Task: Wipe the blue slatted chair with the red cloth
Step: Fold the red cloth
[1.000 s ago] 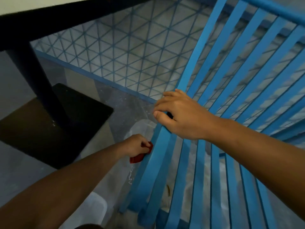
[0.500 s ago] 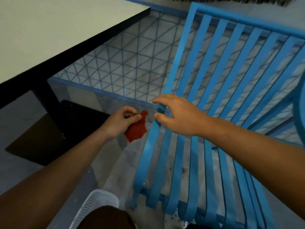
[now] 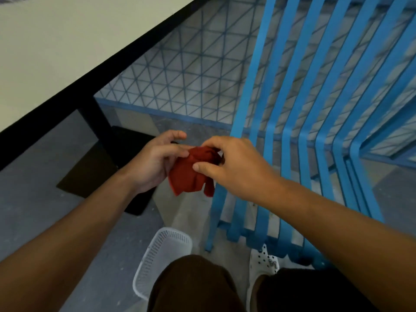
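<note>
The right hand [image 3: 234,167] has left the chair [image 3: 290,122] slats and now pinches the red cloth [image 3: 191,174] together with the left hand [image 3: 155,161], which a second ago pressed it against the chair's edge lower down.

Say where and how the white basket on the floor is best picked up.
By the basket's far rim, from above. It stands upright with its mouth open, and the thin mesh wall suits a pinch. The near end is hidden behind the person's leg, and both hands are busy with the cloth.

Head-worn view, steeply down, close.
</note>
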Motion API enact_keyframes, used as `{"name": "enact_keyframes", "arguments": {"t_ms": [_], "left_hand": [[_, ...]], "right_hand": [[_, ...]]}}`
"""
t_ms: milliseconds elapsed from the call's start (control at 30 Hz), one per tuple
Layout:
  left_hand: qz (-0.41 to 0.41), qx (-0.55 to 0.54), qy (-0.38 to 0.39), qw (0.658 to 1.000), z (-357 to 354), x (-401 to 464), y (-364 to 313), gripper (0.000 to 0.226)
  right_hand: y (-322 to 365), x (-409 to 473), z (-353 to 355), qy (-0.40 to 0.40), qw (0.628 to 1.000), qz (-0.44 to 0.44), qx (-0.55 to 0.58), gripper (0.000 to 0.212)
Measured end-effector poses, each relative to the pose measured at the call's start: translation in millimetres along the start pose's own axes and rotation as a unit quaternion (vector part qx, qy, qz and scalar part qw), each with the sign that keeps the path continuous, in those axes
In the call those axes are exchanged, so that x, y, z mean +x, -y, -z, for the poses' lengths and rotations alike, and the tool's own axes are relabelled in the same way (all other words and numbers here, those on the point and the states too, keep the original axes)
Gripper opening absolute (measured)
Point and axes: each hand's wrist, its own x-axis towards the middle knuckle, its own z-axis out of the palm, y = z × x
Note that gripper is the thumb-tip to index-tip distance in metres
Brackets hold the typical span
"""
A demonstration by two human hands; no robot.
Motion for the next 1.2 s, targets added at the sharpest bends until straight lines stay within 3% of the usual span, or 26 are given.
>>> {"name": "enact_keyframes", "arguments": {"t_ms": [100, 267, 367, 533, 767, 1000, 1133, 1200], "left_hand": [[0.003, -0.021, 0.021, 1.000, 18, -20, 6, 0.054], [0.018, 0.138, 0.058, 0.989, 67, -47, 38, 0.039], [0.041, 0.200, 0.025, 0.979, 89, -58, 60, 0.025], [0.116, 0.312, -0.055, 0.942, 125, -62, 124, 0.035], [0.171, 0.354, -0.132, 0.910, 161, -50, 228, 0.023], [0.186, 0.495, -0.057, 0.847, 170, -30, 285, 0.032], [0.222, 0.481, -0.048, 0.847, 171, -20, 303, 0.039], [0.232, 0.505, -0.022, 0.831, 167, -19, 306, 0.039]], "right_hand": [[10, -7, -19, -0.014, 0.999, -0.023, 0.023, 0.023], [19, -18, -78, 0.003, 0.992, -0.055, 0.110, 0.018], [12, -24, -122, 0.039, 0.983, -0.080, 0.160, 0.015], [-24, -33, -201, 0.093, 0.952, -0.183, 0.228, 0.023], [-81, -37, -279, 0.133, 0.926, -0.293, 0.196, 0.023], [-120, -43, -328, 0.169, 0.909, -0.338, 0.174, 0.019], [-137, -44, -352, 0.215, 0.912, -0.327, 0.125, 0.023], [-135, -43, -350, 0.249, 0.914, -0.308, 0.089, 0.032]]}}
